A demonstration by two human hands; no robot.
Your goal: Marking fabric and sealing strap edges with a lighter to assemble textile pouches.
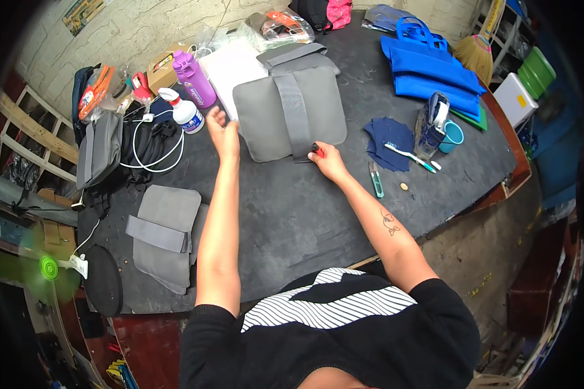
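Observation:
A grey fabric panel [259, 120] with rounded corners lies before me on the black table, a wide grey strap [294, 107] running down across it. At the strap's lower end, my right hand [329, 162] is closed around a small red-and-black object [318, 150] that looks like a lighter. My left hand [223, 135] is beside the panel's left edge, fingers apart and holding nothing. Just beyond that hand are a white spray bottle [187, 115] and a purple drinking bottle [194, 81]. Another grey strapped piece [298, 57] lies behind the panel.
More grey strapped pieces [165, 227] lie at the near left. Thread snips [376, 180], a toothbrush [410, 157], dark blue fabric pieces [383, 137] and a light-blue cup [452, 136] sit to the right. Blue bags [428, 71] are at the far right; a green fan [49, 267] stands left.

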